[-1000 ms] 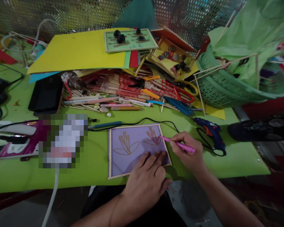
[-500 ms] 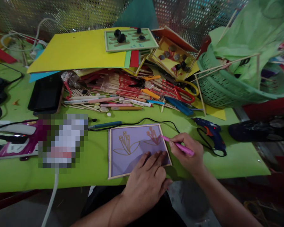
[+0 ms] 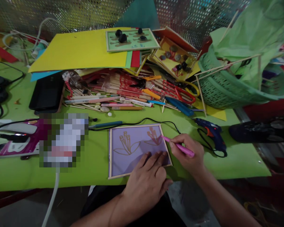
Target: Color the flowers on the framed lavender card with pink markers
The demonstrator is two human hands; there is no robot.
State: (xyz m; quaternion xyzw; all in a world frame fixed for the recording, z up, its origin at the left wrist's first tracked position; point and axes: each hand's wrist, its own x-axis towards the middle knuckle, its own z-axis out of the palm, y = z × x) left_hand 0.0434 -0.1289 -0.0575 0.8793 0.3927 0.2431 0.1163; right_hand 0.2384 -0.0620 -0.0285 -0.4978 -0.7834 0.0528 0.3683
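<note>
A purple card (image 3: 123, 164) edged with thin wooden sticks lies on the green table. Two flower drawings show on it: brown-outlined tulips (image 3: 126, 143) on the left and a smaller, pinkish-filled bunch (image 3: 153, 137) on the right. My left hand (image 3: 149, 173) rests flat on the card's lower right part, fingers stretched out. Between the thumb and fingers of my right hand (image 3: 189, 154) is a pink pen (image 3: 183, 149). Its tip is at the right edge of the smaller flower drawing, beside the frame's right stick.
A glue gun (image 3: 210, 132) lies right of my right hand. Behind the card are pens, sticks and scissors (image 3: 184, 91), with yellow card sheets (image 3: 80, 50) above. A green basket (image 3: 224, 85) stands at the back right, a blurred-out phone (image 3: 66, 138) at left.
The view has shifted very slightly. Both hands, the pen and the card stay in practically the same places.
</note>
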